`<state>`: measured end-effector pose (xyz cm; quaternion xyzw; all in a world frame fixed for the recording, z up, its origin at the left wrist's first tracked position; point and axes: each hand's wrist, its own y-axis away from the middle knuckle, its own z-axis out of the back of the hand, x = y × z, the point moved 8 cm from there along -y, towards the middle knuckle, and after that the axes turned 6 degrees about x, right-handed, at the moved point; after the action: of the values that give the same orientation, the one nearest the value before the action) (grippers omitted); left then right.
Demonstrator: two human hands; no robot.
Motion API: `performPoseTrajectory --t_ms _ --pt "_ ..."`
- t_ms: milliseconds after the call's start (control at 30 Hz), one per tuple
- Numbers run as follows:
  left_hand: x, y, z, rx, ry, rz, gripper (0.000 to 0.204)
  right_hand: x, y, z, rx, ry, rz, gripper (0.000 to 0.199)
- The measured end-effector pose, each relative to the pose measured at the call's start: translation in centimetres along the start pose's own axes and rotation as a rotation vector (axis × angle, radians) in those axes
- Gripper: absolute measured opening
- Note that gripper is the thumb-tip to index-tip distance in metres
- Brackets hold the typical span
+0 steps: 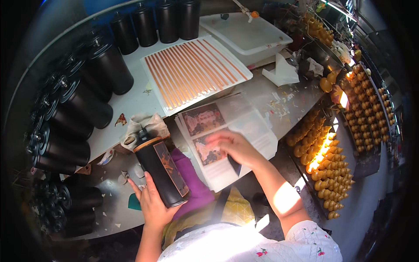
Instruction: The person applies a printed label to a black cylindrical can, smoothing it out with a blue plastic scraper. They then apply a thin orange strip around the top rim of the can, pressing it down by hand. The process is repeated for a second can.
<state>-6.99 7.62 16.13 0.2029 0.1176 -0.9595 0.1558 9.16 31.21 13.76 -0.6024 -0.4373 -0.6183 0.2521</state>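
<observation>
L hand (156, 206) cups lower end of blk cylinder (161, 175), fingers spread, approx 8 o'clock in view; R hand (236, 149), at cylinder's 2 o'clock, part-curled over printed pg (218, 175), blurred, can't tell if gripping.

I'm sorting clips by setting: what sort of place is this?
Likely a small craft or decorating workshop: plain black cylinders crowd the left side, gold gourd-shaped pieces fill rows at the right, and the left hand holds a black cylinder with a picture panel.
</observation>
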Motion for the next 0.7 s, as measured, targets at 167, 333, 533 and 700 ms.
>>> performPoseTrajectory --t_ms 167,333,533,700 --pt "0.1 0.0 0.3 -0.039 0.054 -0.021 0.114 0.0 0.1 -0.7 -0.136 0.398 0.017 0.032" --pt "0.5 1.3 -0.3 -0.031 0.058 0.061 0.096 1.7 3.6 8.0 -0.672 1.186 -0.111 0.030" --pt "0.4 0.9 -0.5 0.008 -0.076 0.059 0.096 4.4 -2.6 24.4 -0.900 0.512 0.051 0.050" --pt "0.5 1.2 -0.5 -0.045 -0.062 0.053 0.094 7.1 -7.1 21.4 -0.737 0.134 0.101 0.048"
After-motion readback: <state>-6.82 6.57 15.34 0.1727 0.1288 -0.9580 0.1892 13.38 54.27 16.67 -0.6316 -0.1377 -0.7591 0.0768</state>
